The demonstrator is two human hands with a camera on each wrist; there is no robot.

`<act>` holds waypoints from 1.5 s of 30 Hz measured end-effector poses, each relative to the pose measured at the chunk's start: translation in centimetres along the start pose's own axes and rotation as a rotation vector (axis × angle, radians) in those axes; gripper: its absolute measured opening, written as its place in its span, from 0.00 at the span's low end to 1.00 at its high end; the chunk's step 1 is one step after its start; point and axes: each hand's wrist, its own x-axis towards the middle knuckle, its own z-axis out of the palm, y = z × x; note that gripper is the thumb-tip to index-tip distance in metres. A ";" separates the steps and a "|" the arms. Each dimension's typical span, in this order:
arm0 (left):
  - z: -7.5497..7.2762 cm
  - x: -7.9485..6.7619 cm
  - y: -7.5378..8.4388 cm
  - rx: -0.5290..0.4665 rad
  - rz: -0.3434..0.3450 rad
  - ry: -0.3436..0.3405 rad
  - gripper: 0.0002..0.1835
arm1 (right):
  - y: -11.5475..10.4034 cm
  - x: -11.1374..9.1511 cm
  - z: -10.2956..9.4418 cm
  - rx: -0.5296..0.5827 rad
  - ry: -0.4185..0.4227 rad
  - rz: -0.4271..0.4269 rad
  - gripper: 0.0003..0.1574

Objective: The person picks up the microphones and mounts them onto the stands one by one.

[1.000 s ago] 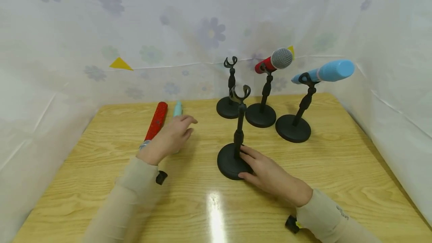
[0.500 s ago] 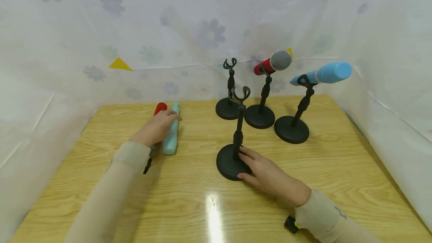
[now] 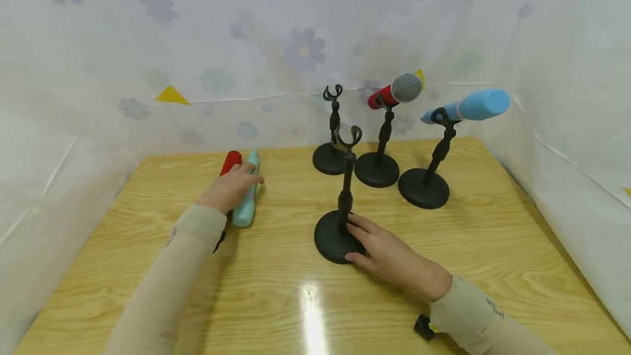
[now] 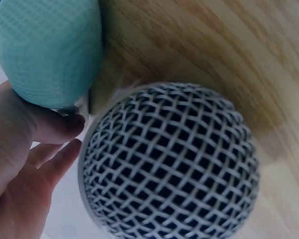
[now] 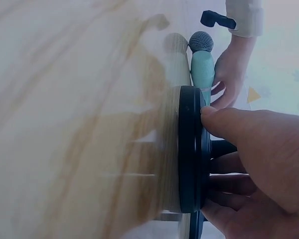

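My right hand (image 3: 386, 251) grips the round base of a black desktop microphone stand (image 3: 346, 201). In the right wrist view its thumb presses the base's upper face, with fingers around the post and rim. The stand's clip at the top holds nothing. My left hand (image 3: 231, 185) reaches over a red microphone (image 3: 230, 162) and curves its fingers over the middle of a teal microphone (image 3: 244, 211); both lie on the table. In the left wrist view, the thumb and a fingertip come close together behind the teal head (image 4: 50, 55), beside the red microphone's silver mesh grille (image 4: 172, 164). Whether the fingers pinch I cannot tell.
Behind stand three more black stands: a bare one (image 3: 331, 159), one bearing a red microphone (image 3: 382, 97) with a silver grille, and one bearing a blue microphone (image 3: 473, 106). A flowered white sheet (image 3: 276, 43) encloses the wooden table (image 3: 276, 300) at the back and sides.
My left hand has moved left and down onto the teal microphone, which has shifted slightly left toward the red one. The right hand and its stand have stayed in place.
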 end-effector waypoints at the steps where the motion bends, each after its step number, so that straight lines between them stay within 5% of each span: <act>1: 0.1 0.1 0.0 0.011 0.005 0.008 0.19 | 0.0 0.0 0.0 -0.001 -0.001 0.001 0.38; 16: 0.7 0.3 -0.3 0.133 0.062 0.034 0.17 | 0.0 0.0 -0.1 -0.008 -0.015 0.010 0.38; 25: 1.2 0.6 -0.4 0.179 0.182 0.125 0.20 | -0.1 -0.1 -0.1 -0.011 -0.014 0.010 0.38; 34: 0.0 1.4 0.8 -0.068 0.149 0.241 0.24 | -0.1 -0.1 -0.2 -0.014 -0.008 0.007 0.38; 45: -2.1 2.8 4.2 -0.292 0.175 0.374 0.24 | 0.0 -0.1 0.0 -0.015 -0.001 0.010 0.38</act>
